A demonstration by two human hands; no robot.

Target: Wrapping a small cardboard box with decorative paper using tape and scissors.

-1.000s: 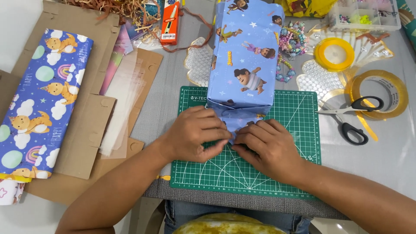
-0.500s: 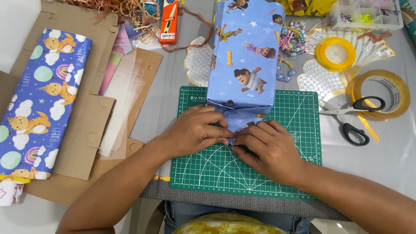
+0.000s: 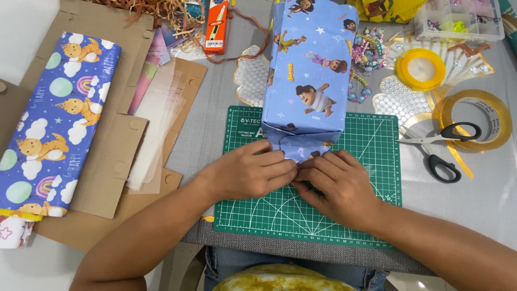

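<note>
Head view: the left hand and right hand press flat, fingertips meeting, pinching the loose paper flap at the near end of the blue wrapped box, which lies on the green cutting mat. Scissors rest to the right on the desk.

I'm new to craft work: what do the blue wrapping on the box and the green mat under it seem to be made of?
The blue wrapping looks like thin printed paper with a slight sheen: it holds sharp creases where the left hand and right hand press its end flap. The green mat looks like matte rubbery plastic, flat with a printed white grid, though the look alone cannot confirm it.
</note>
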